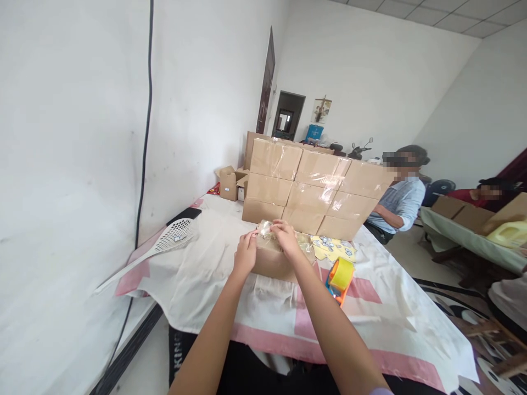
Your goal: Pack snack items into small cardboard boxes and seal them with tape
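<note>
A small cardboard box (269,264) sits on the cloth in front of me, with shiny clear packing tape (305,242) across its top. My left hand (246,251) grips the box's left end, its fingers bent at the upper edge. My right hand (283,235) reaches over the top, fingers curled and closed on the tape near the left end. Right of the box lies an orange and blue tape dispenser (341,277) with a yellowish roll. A yellow patterned sheet (333,248) lies behind the dispenser.
Stacked taped cardboard boxes (315,184) form a wall behind my work. A white perforated paddle (175,236) lies at the left, beside the wall. Small open cartons (228,184) stand farther back. One person (401,197) is beyond the stack; another (469,193) is at a table farther right.
</note>
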`<act>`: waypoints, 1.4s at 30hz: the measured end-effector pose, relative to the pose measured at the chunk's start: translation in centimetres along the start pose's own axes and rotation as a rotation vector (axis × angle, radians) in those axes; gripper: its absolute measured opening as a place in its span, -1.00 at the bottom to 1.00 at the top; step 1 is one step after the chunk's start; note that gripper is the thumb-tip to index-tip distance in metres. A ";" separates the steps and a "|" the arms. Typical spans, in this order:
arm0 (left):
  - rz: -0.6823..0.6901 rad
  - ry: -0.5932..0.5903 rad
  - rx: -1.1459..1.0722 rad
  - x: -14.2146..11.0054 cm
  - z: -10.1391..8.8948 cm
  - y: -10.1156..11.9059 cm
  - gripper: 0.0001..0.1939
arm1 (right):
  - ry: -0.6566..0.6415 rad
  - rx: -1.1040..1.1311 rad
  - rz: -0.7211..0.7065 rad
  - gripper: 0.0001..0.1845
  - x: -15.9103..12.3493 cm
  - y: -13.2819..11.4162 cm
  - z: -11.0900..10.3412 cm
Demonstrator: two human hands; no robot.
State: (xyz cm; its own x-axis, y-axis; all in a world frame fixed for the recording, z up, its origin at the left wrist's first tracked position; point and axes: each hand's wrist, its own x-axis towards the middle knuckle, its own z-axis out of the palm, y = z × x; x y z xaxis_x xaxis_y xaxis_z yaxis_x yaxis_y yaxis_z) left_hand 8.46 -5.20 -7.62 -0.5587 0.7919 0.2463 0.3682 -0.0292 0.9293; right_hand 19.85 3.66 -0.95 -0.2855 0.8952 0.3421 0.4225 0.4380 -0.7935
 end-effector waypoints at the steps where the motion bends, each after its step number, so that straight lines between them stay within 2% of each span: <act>1: 0.002 0.005 -0.010 0.1 0.1 -0.2 -0.54 | -0.014 -0.020 0.007 -0.72 -0.1 -0.1 0.0; 8: 0.031 0.038 -0.018 0.1 0.4 -0.8 -0.53 | -0.039 -0.212 0.059 -0.77 -0.5 -0.3 1.2; 15: 0.105 0.112 0.048 -0.4 -0.3 -0.1 -0.54 | -0.016 -0.307 0.031 -0.76 -1.0 -0.4 1.4; 17: 0.161 0.154 0.090 -0.9 -0.6 0.3 -0.53 | -0.015 -0.319 0.011 -0.75 -1.0 -0.4 1.4; 22: 0.329 0.165 0.209 -2.3 -0.8 0.6 -0.69 | -0.011 -0.329 -0.036 -0.72 -1.3 -0.3 1.4; 27: 0.345 0.205 0.258 -2.8 -0.3 0.3 -0.67 | 0.003 -0.352 -0.048 -0.73 -1.6 -0.4 1.5; 30: 0.342 0.201 0.263 -2.8 -0.1 0.0 -0.67 | 0.038 -0.364 -0.025 -0.80 -1.6 -0.5 1.7; 35: 0.332 0.182 0.250 -3.1 -0.3 -0.2 -0.63 | 0.055 -0.312 -0.013 -0.89 -1.3 -0.3 1.8; 42: 0.305 0.156 0.212 -3.1 -0.3 0.0 -0.63 | 0.055 -0.052 -0.037 -0.77 -1.1 0.2 0.5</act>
State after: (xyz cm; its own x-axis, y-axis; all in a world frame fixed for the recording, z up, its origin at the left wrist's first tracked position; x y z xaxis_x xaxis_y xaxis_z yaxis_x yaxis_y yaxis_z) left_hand 9.97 -7.80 -8.35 -0.5007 0.6635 0.5559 0.6704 -0.1091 0.7339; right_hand 19.85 2.74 -1.69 -0.2547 0.8807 0.3994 0.4570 0.4736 -0.7529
